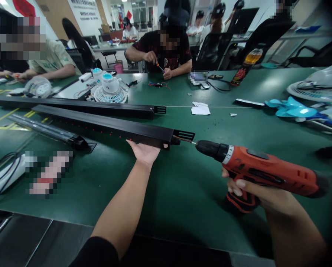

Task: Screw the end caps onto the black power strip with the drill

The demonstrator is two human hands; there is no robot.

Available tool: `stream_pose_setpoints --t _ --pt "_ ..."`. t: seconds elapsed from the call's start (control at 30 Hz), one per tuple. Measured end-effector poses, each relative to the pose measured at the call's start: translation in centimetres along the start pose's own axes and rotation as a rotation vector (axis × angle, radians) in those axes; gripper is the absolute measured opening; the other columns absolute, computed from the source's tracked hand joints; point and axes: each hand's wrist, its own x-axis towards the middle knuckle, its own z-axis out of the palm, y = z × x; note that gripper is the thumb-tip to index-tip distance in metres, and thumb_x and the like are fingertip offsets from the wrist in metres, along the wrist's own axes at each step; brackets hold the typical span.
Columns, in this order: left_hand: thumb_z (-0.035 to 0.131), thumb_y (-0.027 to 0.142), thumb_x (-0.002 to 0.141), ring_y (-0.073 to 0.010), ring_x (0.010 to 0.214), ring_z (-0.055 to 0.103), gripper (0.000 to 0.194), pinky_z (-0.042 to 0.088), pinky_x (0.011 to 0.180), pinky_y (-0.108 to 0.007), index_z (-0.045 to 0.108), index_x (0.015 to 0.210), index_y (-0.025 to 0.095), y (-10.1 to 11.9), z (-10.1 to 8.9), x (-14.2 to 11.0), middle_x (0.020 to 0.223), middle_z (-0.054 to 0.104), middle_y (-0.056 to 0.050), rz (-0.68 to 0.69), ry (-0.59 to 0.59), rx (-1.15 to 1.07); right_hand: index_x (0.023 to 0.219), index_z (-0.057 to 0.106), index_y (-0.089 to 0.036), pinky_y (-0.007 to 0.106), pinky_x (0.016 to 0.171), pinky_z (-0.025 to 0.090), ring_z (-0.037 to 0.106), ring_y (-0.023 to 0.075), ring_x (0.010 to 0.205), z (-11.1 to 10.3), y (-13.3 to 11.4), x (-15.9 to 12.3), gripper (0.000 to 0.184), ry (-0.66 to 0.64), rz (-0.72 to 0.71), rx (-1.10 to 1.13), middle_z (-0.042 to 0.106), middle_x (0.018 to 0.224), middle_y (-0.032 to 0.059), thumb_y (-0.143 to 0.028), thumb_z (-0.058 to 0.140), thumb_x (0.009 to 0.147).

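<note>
The right hand (pixel 262 193) clasps the red drill (pixel 272 167); the left hand (pixel 145 152) (fingers hidden, closure unclear) touches the black bar (pixel 121 125).

Rm. interior. Main table (pixel 188 207): grn top, approx. full width of view, lt. reflections on surface. Rear desk (pixel 114 45), grey, ctr-L; 2nd pale desk (pixel 302 35) at R, dk. monitor (pixel 244 20) nearby. Seating: blk office chair (pixel 214 48) ctr-R, back toward main table; further dk. chair (pixel 308 55) far R. Pink bin-like container (pixel 118 68) beyond table's far edge. Walls: tan panel (pixel 53 20) upper L, adj. white panel (pixel 84 13) w/ dk. lettering, illegible; red décor piece (pixel 25 6) to L. Far end: framed glazing (pixel 142 15), bright. Lighting cool; R edge of view dk. Floor detail unclear.
</note>
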Motion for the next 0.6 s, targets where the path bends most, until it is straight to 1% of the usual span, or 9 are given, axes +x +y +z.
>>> stream_pose_setpoints --t 0.17,0.27,0.37,0.47,0.53,0.6 --pt "0.022 0.107 0.112 -0.0539 0.185 0.052 0.114 0.060 0.135 -0.077 0.065 0.182 0.028 0.1 0.2 -0.2 0.187 0.067 -0.023 0.004 -0.010 0.011 0.115 0.095 -0.028 0.025 0.056 0.067 0.073 0.0175 0.058 -0.2 0.5 -0.4 0.034 -0.012 0.020 0.003 0.079 0.073 0.0031 -0.058 0.106 0.106" --pt "0.023 0.107 0.113 -0.0549 0.184 0.052 0.113 0.060 0.134 -0.079 0.066 0.181 0.027 0.1 0.4 -0.3 0.182 0.070 -0.024 0.004 -0.016 0.017 0.117 0.092 -0.027 0.027 0.061 0.070 0.074 0.0185 0.060 -0.1 0.5 -0.6 0.036 -0.025 0.061 0.017 0.076 0.069 0.0010 -0.058 0.105 0.106" --pt "0.020 0.105 0.115 -0.0515 0.185 0.052 0.112 0.059 0.137 -0.075 0.068 0.178 0.025 0.2 0.6 -0.5 0.177 0.074 -0.024 0.012 -0.002 0.014 0.115 0.091 -0.026 0.027 0.063 0.070 0.075 0.0181 0.063 0.5 0.0 -0.9 0.041 0.013 0.090 0.031 0.079 0.074 0.0017 -0.061 0.108 0.103" --pt "0.023 0.103 0.116 -0.0488 0.185 0.052 0.109 0.059 0.139 -0.070 0.070 0.177 0.024 0.1 0.6 -0.5 0.176 0.075 -0.023 0.024 -0.018 0.001 0.115 0.091 -0.027 0.024 0.062 0.068 0.073 0.0174 0.064 0.9 -0.3 -1.0 0.044 0.067 0.093 0.039 0.076 0.072 0.0001 -0.064 0.109 0.101" --pt "0.026 0.101 0.117 -0.0484 0.186 0.052 0.106 0.058 0.140 -0.070 0.069 0.178 0.025 0.1 0.5 -0.5 0.177 0.075 -0.023 0.030 -0.030 -0.011 0.116 0.092 -0.027 0.024 0.062 0.067 0.073 0.0173 0.063 0.7 -0.2 -0.9 0.042 0.041 0.086 0.023 0.076 0.071 0.0003 -0.064 0.108 0.103" --pt "0.028 0.101 0.117 -0.0489 0.187 0.050 0.105 0.056 0.142 -0.072 0.066 0.181 0.027 0.0 0.3 -0.4 0.179 0.073 -0.022 0.033 -0.036 -0.017 0.117 0.092 -0.027 0.026 0.061 0.067 0.073 0.0180 0.063 0.1 0.1 -0.7 0.040 -0.027 0.075 -0.002 0.080 0.074 0.0023 -0.063 0.105 0.105"
